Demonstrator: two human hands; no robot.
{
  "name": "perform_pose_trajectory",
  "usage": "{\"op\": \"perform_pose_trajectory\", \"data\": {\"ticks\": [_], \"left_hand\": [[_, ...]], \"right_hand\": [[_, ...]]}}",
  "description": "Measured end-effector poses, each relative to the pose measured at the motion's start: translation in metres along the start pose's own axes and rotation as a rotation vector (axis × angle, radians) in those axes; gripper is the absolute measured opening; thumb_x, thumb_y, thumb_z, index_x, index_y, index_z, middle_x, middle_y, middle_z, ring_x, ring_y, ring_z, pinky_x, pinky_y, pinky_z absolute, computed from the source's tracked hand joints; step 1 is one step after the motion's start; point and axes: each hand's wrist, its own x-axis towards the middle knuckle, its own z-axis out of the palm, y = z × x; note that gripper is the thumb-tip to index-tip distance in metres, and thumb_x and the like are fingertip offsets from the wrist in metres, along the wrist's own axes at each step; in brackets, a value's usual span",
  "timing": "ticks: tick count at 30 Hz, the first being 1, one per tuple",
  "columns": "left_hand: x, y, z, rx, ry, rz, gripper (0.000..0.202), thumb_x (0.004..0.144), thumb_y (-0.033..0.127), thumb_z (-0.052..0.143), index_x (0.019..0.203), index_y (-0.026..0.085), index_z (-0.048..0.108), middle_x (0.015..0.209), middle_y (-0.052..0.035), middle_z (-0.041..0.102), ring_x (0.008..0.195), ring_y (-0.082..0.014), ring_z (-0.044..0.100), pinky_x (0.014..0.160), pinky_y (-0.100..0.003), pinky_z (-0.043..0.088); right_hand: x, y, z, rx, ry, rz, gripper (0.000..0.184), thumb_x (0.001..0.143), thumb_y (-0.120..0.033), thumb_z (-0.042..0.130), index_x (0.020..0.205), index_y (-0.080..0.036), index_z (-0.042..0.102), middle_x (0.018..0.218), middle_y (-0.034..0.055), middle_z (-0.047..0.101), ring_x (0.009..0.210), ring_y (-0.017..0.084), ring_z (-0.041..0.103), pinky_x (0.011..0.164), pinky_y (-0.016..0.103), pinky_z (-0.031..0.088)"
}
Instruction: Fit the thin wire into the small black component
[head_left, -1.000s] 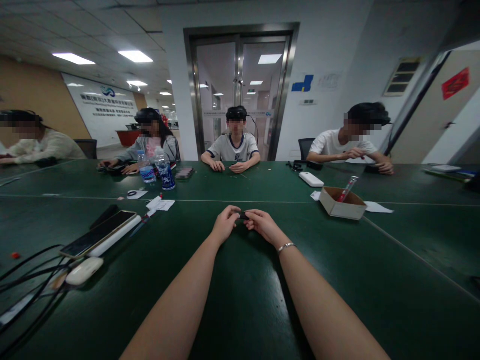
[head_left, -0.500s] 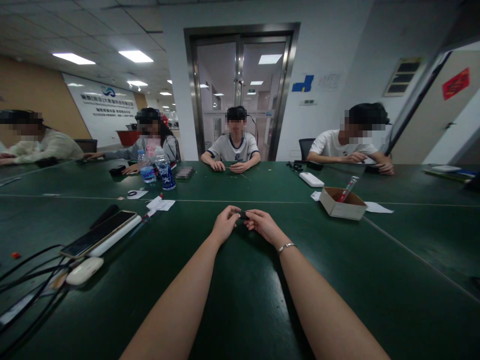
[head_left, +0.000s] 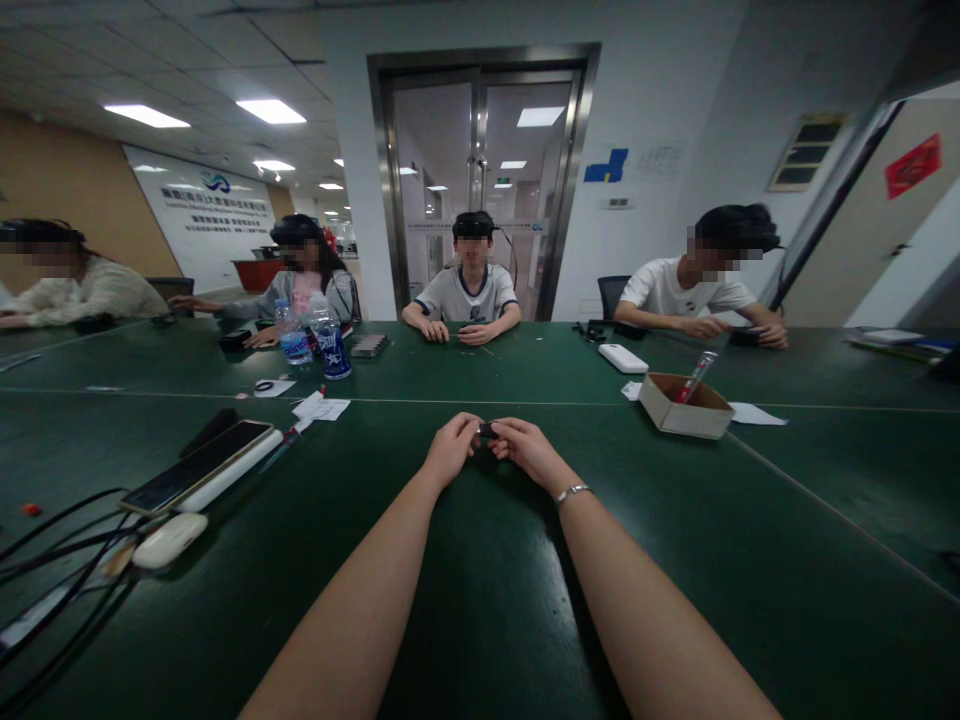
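Note:
My left hand and my right hand meet over the dark green table, fingers pinched together on a small dark object held between them. What the object is I cannot make out. Both forearms stretch forward from the bottom of the view, and a thin bracelet circles my right wrist.
A phone on a white slab, a white mouse and black cables lie at the left. A cardboard box with a red-tipped tube stands at the right. Bottles and paper scraps sit further back. Several people sit across the table.
My hands have hardly moved and keep their pinch on the small object. The person at the back left has stretched an arm out along the table.

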Motion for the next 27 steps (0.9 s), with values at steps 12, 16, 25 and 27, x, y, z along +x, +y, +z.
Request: {"op": "perform_pose_trajectory", "data": {"ticks": [12, 16, 25, 27], "left_hand": [[-0.0004, 0.0008, -0.0005, -0.016, -0.003, 0.009, 0.022, 0.082, 0.031, 0.050, 0.097, 0.018, 0.061, 0.074, -0.0005, 0.058, 0.053, -0.0081, 0.049, 0.050, -0.019, 0.039], [0.0004, -0.0015, -0.0010, -0.020, 0.005, 0.013, 0.023, 0.079, 0.026, 0.053, 0.099, 0.019, 0.060, 0.080, -0.0008, 0.060, 0.054, -0.0076, 0.051, 0.050, -0.019, 0.039], [-0.0009, 0.0015, 0.0002, -0.024, -0.008, 0.018, 0.025, 0.086, 0.035, 0.046, 0.096, 0.018, 0.060, 0.066, 0.0013, 0.055, 0.050, -0.0080, 0.048, 0.049, -0.019, 0.037], [0.0000, 0.0001, 0.0003, -0.020, 0.005, 0.011, 0.022, 0.083, 0.030, 0.050, 0.099, 0.019, 0.060, 0.072, 0.0009, 0.057, 0.051, -0.0074, 0.049, 0.048, -0.019, 0.037]], "right_hand": [[-0.0017, -0.0011, 0.0003, -0.002, -0.010, 0.004, 0.025, 0.071, -0.024, 0.079, 0.086, -0.010, 0.066, 0.065, 0.0080, 0.065, 0.054, 0.011, 0.058, 0.048, 0.018, 0.046], [-0.0012, -0.0008, 0.0002, 0.003, -0.011, 0.006, 0.024, 0.072, -0.024, 0.079, 0.086, -0.010, 0.065, 0.064, 0.0080, 0.065, 0.053, 0.011, 0.057, 0.048, 0.018, 0.046], [-0.0008, -0.0007, -0.0003, -0.009, -0.004, 0.001, 0.022, 0.073, -0.023, 0.078, 0.086, -0.009, 0.066, 0.065, 0.0084, 0.065, 0.054, 0.011, 0.058, 0.048, 0.018, 0.046], [-0.0009, -0.0006, 0.0001, -0.009, -0.005, 0.004, 0.022, 0.073, -0.023, 0.078, 0.086, -0.010, 0.066, 0.064, 0.0081, 0.065, 0.053, 0.011, 0.057, 0.048, 0.018, 0.046]]}}
